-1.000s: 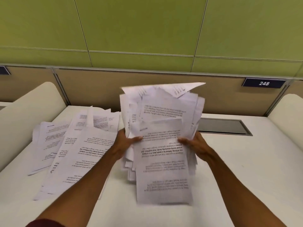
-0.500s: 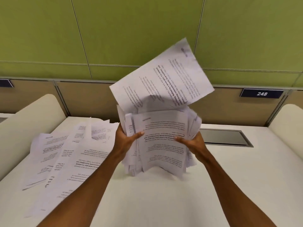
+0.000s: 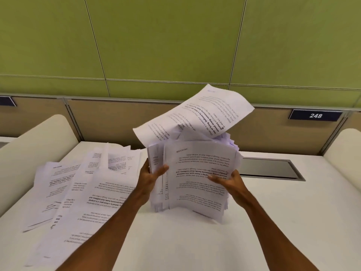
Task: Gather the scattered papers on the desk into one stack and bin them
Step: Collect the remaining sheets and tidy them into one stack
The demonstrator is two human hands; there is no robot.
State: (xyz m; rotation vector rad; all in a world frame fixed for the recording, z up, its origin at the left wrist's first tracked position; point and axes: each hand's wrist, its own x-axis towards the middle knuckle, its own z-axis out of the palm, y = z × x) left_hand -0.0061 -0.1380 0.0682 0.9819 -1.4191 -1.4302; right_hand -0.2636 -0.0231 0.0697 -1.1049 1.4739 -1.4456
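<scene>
We record, to the left of the left hand, the scattered papers (image 3: 84, 192) lying fanned and overlapping on the surface (image 3: 273, 222), not yet collected. The left hand (image 3: 151, 177) grips the left edge of the stack (image 3: 197, 178), thumb across the front sheet and fingers behind. Between the two hands the stack stands near upright with its lower edge at or just on the surface. A second ago it leaned lower, with a long sheet hanging toward the camera; that sheet is now drawn in with the rest, so we judge the bundle is being knocked square. Above the hands the top sheet (image 3: 197, 114) has come loose at its upper end. Half a second ago it stood higher; it now droops over toward the right hand's side and could slip free. The right hand (image 3: 228, 181) clasps the right edge, thumb on the front face. Beyond the right hand lies a metal flap (image 3: 269, 169) set in the surface. No bin is in view. We judge the task is partly done: the left-hand papers remain to be added before binning.
</scene>
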